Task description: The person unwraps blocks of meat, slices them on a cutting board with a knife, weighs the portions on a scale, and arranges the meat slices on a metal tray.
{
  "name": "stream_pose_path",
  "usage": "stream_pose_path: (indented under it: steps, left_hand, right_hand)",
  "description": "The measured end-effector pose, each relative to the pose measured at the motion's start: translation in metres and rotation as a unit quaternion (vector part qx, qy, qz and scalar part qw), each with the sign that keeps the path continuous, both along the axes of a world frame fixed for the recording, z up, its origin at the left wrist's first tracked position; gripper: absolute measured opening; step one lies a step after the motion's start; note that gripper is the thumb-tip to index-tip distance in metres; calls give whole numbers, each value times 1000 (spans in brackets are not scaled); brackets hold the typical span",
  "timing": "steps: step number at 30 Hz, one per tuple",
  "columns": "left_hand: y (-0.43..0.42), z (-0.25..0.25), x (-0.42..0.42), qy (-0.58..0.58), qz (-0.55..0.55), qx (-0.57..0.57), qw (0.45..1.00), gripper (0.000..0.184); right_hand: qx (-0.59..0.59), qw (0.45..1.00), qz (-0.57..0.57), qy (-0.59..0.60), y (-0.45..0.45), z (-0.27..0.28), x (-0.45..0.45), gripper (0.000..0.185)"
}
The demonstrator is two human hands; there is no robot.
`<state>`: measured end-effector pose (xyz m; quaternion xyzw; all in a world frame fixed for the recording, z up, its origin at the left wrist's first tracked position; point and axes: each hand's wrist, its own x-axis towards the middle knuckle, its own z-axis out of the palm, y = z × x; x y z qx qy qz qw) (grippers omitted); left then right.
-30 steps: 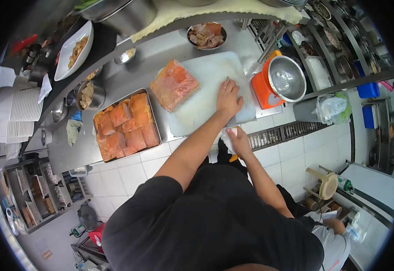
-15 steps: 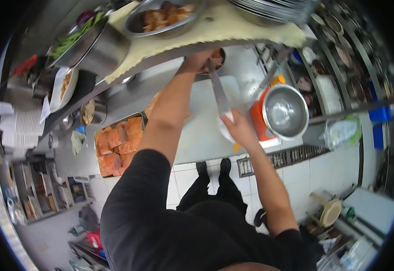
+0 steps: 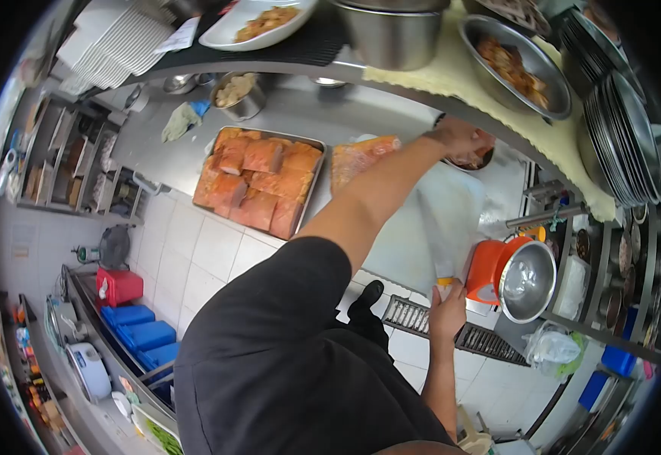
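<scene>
My right hand (image 3: 447, 312) grips the yellow-ended handle of a broad knife (image 3: 441, 254), near the front edge of the white cutting board (image 3: 398, 246). The blade points away from me over the board. My left hand (image 3: 461, 139) reaches across to a bowl (image 3: 488, 161) of reddish pieces at the back, its fingers at the bowl and hard to make out. Left of the board, a metal tray (image 3: 317, 182) holds several orange-pink slabs of meat (image 3: 262, 155). Another orange slab (image 3: 357, 158) lies at the board's left side, partly behind my forearm.
A steel bowl (image 3: 527, 279) sits on an orange scale (image 3: 489, 265) at the right. Overhead, a shelf (image 3: 436, 87) carries a bowl of cooked pieces (image 3: 512, 72), a steel pot (image 3: 391, 38) and stacked metal plates (image 3: 626, 144). A pot of pale chunks (image 3: 238, 95) stands behind the tray.
The view has turned, bringing the meat tray fully into sight. The knife has come away from the bowl, back toward the board's front edge. My left hand remains at the bowl.
</scene>
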<state>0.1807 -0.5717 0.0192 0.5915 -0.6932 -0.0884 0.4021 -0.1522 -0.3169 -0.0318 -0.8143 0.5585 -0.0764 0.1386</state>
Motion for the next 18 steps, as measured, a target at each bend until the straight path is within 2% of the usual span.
stream_pose_path:
  steps: [1, 2, 5, 7, 9, 11, 13, 15, 18]
  left_hand:
    - [25, 14, -4, 13, 17, 46, 999, 50]
    - [48, 10, -6, -48, 88, 1, 995, 54]
    - [153, 13, 5, -33, 102, -73, 992, 61]
    - [232, 25, 17, 9, 101, -47, 994, 64]
    - [306, 25, 33, 84, 116, -53, 988, 63]
    - [385, 21, 50, 82, 173, -37, 981, 61]
    - [460, 16, 67, 104, 251, 4, 962, 57]
    - [531, 5, 83, 194, 321, 63, 925, 53]
    - [618, -10, 116, 202, 397, 33, 895, 51]
  right_hand:
    - [-14, 1000, 6, -3, -6, -1, 5, 51]
    - [7, 1000, 8, -23, -11, -3, 8, 54]
    - [7, 1000, 11, -22, -22, 0, 23, 52]
    - [-7, 999, 37, 26, -28, -4, 27, 53]
    - [-29, 995, 61, 74, -33, -6, 32, 56]
    - [-13, 992, 50, 115, -36, 1, 42, 58]
    - [-12, 990, 76, 120, -68, -22, 36, 57]
    - [15, 977, 55, 204, -90, -22, 42, 56]
    - [20, 967, 3, 253, -72, 0, 84, 60]
